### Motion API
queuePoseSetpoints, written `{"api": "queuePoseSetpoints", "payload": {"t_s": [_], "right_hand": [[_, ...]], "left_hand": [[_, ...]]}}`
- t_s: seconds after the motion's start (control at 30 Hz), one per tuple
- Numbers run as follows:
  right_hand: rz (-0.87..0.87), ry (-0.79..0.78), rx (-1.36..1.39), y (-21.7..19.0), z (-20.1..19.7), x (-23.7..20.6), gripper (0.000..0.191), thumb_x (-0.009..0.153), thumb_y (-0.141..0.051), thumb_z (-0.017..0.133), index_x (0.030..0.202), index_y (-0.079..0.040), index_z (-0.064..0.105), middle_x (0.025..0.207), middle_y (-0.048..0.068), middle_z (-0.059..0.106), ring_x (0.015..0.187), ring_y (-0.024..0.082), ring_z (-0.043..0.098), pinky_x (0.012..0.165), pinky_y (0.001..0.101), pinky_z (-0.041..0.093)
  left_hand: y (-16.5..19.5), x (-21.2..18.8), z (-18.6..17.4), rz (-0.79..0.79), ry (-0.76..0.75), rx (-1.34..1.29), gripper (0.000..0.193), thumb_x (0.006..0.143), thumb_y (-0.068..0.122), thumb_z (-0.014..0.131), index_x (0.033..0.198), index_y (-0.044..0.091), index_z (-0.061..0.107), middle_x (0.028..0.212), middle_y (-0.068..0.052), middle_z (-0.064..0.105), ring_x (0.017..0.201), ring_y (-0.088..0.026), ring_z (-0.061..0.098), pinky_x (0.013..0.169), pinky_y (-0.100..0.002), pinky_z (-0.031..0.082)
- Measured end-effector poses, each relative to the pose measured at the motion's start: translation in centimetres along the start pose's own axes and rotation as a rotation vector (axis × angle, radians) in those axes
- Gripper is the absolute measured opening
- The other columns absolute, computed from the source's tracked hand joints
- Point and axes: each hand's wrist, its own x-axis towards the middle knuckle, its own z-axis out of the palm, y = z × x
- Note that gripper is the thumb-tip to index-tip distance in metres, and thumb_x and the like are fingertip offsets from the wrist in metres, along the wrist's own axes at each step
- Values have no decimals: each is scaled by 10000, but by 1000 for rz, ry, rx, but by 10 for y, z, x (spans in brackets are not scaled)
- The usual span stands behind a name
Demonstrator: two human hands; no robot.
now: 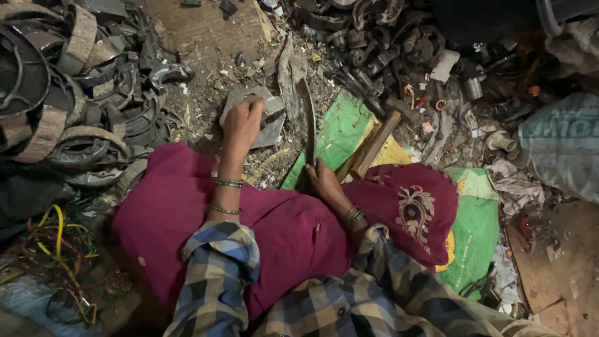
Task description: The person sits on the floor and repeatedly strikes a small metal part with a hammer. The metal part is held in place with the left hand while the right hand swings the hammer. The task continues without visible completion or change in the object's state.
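Principal hazard: the long curved blade (307,118) stands point-away over the ground just beside the flat grey metal plate (253,115), and the left hand (242,122) lies on that plate close to the cutting line; a stroke that glances off the plate would, in my judgement, travel towards those fingers. Second hazard: the plate rests on loose rubble and fragments, so it may rock or slide under pressure, which would cause exactly such a glance. Third: the heap of worn curved brake shoes (75,100) at the left stands near the forearm and could shift into the work area. The right hand (323,181) is clenched round the lower end of the blade, over the magenta cloth (293,231) across the lap. The left hand's fingers are curled over the plate's upper edge, pressing or gripping; the dim view does not settle which. The plate itself looks dull, grey, irregular in outline, scuffed and dusty, lying flat on the ground ahead of the knees, left of the green sheet (340,128).
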Motion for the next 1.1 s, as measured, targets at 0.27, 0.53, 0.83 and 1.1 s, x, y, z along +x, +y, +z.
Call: {"api": "queuePoseSetpoints", "payload": {"t_s": [0.27,0.53,0.83,1.1], "right_hand": [[-26,48,-24,2,5,1,365,1040,-323,576,1131,28,533,817,290,654,748,445,649,673,506,500],[-303,235,127,5,13,-24,311,1026,-236,557,1222,-12,469,815,262,674,658,425,675,594,498,521],[-33,0,-146,9,3,-19,291,1052,-234,538,1205,-8,436,654,179,655,485,302,585,416,453,501],[-64,281,11,11,3,-16,259,1025,-253,574,1097,-5,557,742,208,684,581,317,674,506,456,533]], "left_hand": [[-2,2,7,-182,101,252,609,1019,441,443,802,-50,727,768,-299,680,729,-467,697,686,-554,515],[-2,-3,10,6,180,350,570,1002,387,443,734,-20,739,782,-291,697,744,-473,701,704,-567,527],[9,-8,11,-134,51,389,551,1054,344,452,656,28,666,660,-229,681,615,-401,692,606,-533,506],[8,-10,17,208,338,520,496,1008,321,522,610,67,674,636,-211,657,575,-404,662,558,-517,502]]}}
